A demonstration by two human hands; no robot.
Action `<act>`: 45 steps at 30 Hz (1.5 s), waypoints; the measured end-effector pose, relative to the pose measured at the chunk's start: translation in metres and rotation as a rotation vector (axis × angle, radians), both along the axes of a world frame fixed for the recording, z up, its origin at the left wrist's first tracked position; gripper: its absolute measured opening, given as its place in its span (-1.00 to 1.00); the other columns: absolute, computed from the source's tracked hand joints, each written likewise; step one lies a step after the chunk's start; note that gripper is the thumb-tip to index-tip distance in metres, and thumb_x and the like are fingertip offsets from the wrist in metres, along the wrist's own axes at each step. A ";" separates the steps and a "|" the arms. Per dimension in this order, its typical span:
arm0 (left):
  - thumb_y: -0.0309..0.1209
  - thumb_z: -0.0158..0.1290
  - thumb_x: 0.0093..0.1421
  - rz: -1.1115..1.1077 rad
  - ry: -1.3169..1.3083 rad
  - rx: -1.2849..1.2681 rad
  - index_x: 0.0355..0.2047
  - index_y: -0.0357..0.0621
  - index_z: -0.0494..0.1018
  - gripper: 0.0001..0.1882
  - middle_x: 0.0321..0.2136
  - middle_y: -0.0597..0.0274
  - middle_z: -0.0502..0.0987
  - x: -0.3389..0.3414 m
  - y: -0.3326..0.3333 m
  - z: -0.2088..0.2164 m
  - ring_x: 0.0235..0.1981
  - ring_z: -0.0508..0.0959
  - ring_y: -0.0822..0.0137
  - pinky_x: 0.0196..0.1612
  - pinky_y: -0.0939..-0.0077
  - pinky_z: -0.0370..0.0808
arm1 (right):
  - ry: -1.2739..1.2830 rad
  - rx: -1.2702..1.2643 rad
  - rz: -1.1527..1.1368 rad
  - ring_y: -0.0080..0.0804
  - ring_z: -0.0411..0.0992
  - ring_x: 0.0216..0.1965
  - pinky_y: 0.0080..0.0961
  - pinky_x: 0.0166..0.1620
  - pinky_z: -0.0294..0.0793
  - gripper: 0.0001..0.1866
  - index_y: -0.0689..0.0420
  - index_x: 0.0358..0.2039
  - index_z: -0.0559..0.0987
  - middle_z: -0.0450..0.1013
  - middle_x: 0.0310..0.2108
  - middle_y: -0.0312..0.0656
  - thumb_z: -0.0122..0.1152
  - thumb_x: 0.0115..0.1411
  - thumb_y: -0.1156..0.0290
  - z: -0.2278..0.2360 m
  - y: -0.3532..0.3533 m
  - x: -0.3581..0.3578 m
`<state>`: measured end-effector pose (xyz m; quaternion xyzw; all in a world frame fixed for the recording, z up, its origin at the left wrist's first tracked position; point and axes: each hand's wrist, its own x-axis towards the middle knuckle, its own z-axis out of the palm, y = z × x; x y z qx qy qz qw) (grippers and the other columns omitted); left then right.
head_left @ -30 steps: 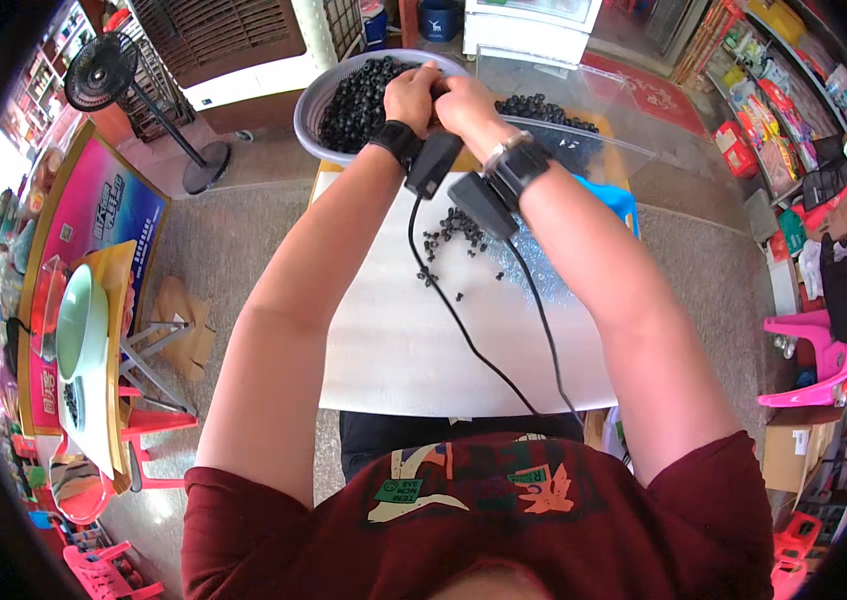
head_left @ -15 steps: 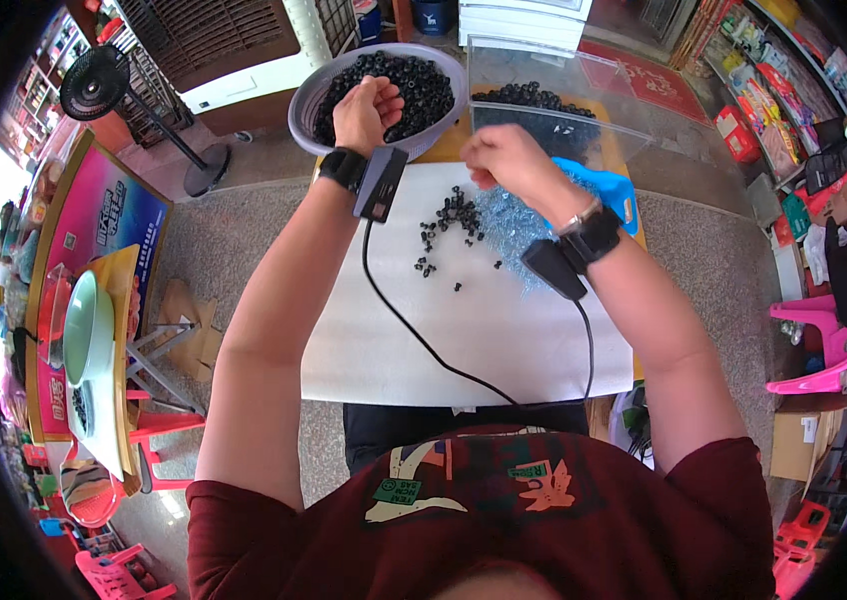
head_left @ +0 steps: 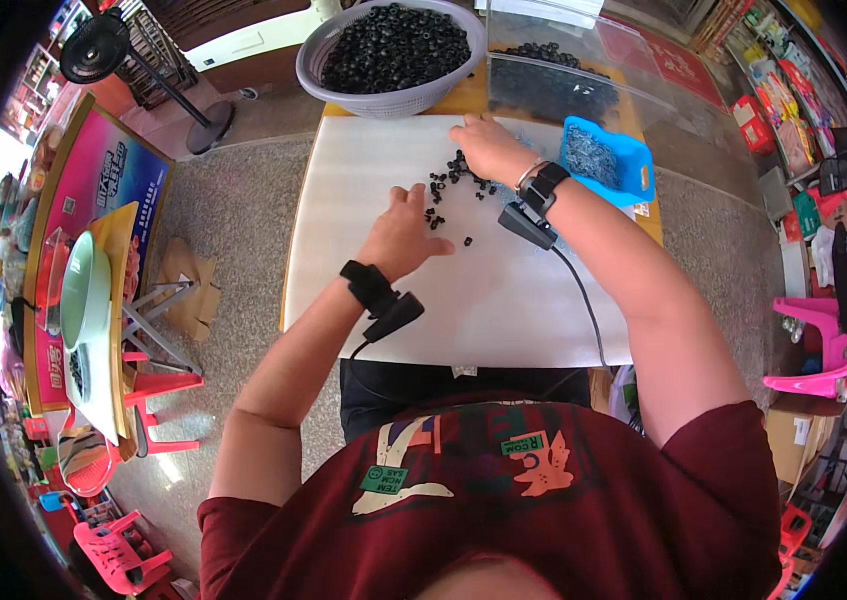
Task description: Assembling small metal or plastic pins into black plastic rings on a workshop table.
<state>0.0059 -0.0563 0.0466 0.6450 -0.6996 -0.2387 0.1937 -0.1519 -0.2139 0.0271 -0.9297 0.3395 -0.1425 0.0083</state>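
My left hand [head_left: 407,235] is low over the white table top, its fingers spread and nothing in them. Just right of its fingertips lie small black parts [head_left: 456,170], loosely scattered. Beyond them my right hand [head_left: 492,148] bends palm down with its fingers curled together. Whatever is under or inside those fingers is hidden. Small clear bluish pieces [head_left: 529,140] show partly behind my right wrist. To the right of that wrist stands a blue plastic basket [head_left: 641,150], with more clear pieces inside. Both wrists wear black straps with cabled devices.
A grey-lilac colander [head_left: 384,103] full of black parts sits at the table's far edge. Beside it a clear box [head_left: 634,98] holds more black parts. A black fan [head_left: 96,48] and a side table stand left; a pink stool [head_left: 829,345] stands right.
My left hand has come back from the colander to the table and spread its fingers. My right hand has shifted slightly left and down in the picture. The blue basket now shows more fully.
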 end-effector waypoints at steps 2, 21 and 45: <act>-0.27 0.31 -0.14 0.031 -0.011 0.082 0.09 -0.37 0.18 -0.16 -0.05 -0.27 0.29 -0.010 -0.003 0.005 -0.08 0.42 -0.16 -0.01 0.18 0.39 | -0.055 0.007 -0.019 0.09 0.39 -0.18 -0.20 -0.12 0.39 -0.87 0.29 -0.41 0.49 0.39 -0.26 0.14 0.00 -0.01 0.63 -0.006 0.004 0.003; -0.32 0.27 -0.15 0.071 -0.019 -0.081 -0.16 -0.36 0.37 -0.44 -0.21 -0.18 0.42 -0.013 -0.057 -0.021 -0.17 0.46 -0.12 -0.09 0.17 0.46 | 0.180 0.527 0.121 0.02 0.38 -0.10 -0.25 -0.07 0.41 -0.52 0.20 -0.14 0.45 0.35 -0.15 0.00 0.28 -0.17 0.54 0.040 0.022 -0.001; -0.57 0.08 0.07 0.112 1.024 -0.109 -0.31 -0.46 0.51 -0.81 -0.50 0.12 0.58 -0.001 -0.107 0.011 -0.46 0.57 0.44 -0.44 0.54 0.56 | -0.677 0.753 -0.007 -0.42 0.52 -0.58 -0.45 -0.50 0.49 -0.80 0.28 -0.37 0.53 0.52 -0.57 -0.10 0.20 -0.09 0.62 0.056 -0.002 0.005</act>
